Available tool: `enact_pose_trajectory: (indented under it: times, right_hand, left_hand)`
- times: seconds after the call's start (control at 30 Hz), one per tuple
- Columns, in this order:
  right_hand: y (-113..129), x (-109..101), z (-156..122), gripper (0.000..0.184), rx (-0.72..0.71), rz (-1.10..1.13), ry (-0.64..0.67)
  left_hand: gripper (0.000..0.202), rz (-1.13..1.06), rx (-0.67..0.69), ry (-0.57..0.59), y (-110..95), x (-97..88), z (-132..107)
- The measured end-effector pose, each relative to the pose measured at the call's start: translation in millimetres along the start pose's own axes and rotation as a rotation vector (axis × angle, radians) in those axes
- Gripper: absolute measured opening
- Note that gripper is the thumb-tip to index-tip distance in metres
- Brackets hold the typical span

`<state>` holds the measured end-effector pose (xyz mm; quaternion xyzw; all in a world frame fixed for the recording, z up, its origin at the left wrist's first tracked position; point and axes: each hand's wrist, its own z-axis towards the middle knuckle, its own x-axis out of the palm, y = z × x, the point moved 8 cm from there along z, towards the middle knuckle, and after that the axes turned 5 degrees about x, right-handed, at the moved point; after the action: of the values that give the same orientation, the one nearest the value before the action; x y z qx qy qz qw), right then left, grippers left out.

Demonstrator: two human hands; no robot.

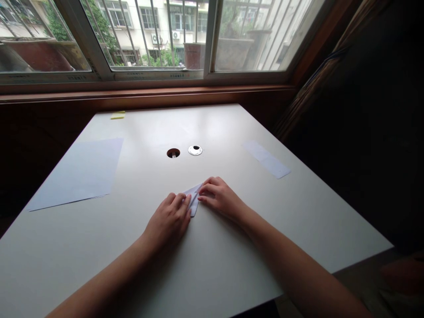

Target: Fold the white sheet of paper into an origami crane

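Note:
A small folded piece of white paper [193, 197] lies on the white table [212, 265] near its middle. My left hand [168, 219] rests on the paper's left side, fingers held together and pressing it flat. My right hand [219, 196] is on the paper's right side, fingers curled with the tips pinching the paper's edge. Much of the paper is hidden under both hands.
A stack of white sheets [79, 173] lies at the left. A narrow paper strip [266, 159] lies at the right. A cable hole [173, 153] and its round cap [195, 150] sit behind the hands. Yellow sticky notes [118, 115] lie at the far edge, under a window.

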<state>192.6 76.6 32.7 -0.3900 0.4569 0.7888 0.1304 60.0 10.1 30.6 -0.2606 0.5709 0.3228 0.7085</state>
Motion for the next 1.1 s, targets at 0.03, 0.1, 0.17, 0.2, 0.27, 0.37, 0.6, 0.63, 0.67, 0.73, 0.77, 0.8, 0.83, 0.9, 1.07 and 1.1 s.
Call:
enact_pose_trajectory:
  times: [0.03, 0.1, 0.17, 0.2, 0.27, 0.37, 0.6, 0.63, 0.67, 0.73, 0.77, 0.8, 0.83, 0.9, 1.07, 1.1]
  right_hand:
    - [0, -1, 0, 0.007, 0.002, -0.008, -0.002]
    - [0, -1, 1, 0.008, 0.003, -0.023, -0.001]
    - [0, 0, 2, 0.009, 0.004, -0.038, 0.000]
    - [-1, 0, 2, 0.010, 0.004, -0.044, 0.000]
    - [-1, 1, 2, 0.012, 0.003, -0.051, -0.004]
    - [-2, 3, 1, 0.017, 0.000, -0.059, -0.002]
    - [0, 4, 1, 0.031, 0.039, -0.067, 0.040]
    - [1, 4, 0, 0.034, 0.046, -0.067, 0.054]
    - [3, 4, 0, 0.037, 0.048, -0.065, 0.065]
    - [6, 3, -1, 0.044, 0.045, -0.064, 0.092]
    - [7, 3, -2, 0.045, 0.041, -0.067, 0.104]
    - [8, 3, -2, 0.046, 0.037, -0.071, 0.116]
    - [9, 4, -3, 0.046, 0.031, -0.077, 0.126]
    - [9, 5, -4, 0.045, 0.021, -0.086, 0.142]
    - [7, 10, -6, 0.041, -0.011, -0.094, 0.150]
    - [6, 10, -5, 0.040, -0.019, -0.096, 0.146]
  left_hand:
    - [0.042, 0.005, 0.004, -0.007, -1, -1.1, 0]
    - [0.043, 0.010, 0.012, -0.025, -2, -3.6, 1]
    - [0.044, 0.000, 0.011, -0.041, -3, -5.3, 2]
    - [0.044, -0.014, 0.009, -0.046, -3, -5.6, 2]
    - [0.046, -0.059, -0.004, -0.060, -3, -5.3, 2]
    - [0.047, -0.173, -0.030, -0.078, -1, -4.1, 1]
    - [0.017, -0.660, -0.205, -0.094, 12, -8.6, 0]
    - [0.016, -0.702, -0.206, -0.085, 12, -10.1, 1]
    - [0.016, -0.725, -0.203, -0.084, 14, -12.1, 1]
    - [0.017, -0.717, -0.174, -0.103, 17, -15.8, 3]
    - [0.016, -0.698, -0.142, -0.118, 19, -16.9, 3]
    - [0.016, -0.671, -0.106, -0.123, 21, -16.1, 4]
    - [0.016, -0.622, -0.059, -0.137, 23, -15.3, 4]
    - [0.020, -0.486, 0.052, -0.177, 24, -12.9, 4]
    - [0.037, -0.256, 0.214, -0.144, 22, 1.3, 0]
    - [0.037, -0.227, 0.217, -0.146, 21, 1.3, 0]
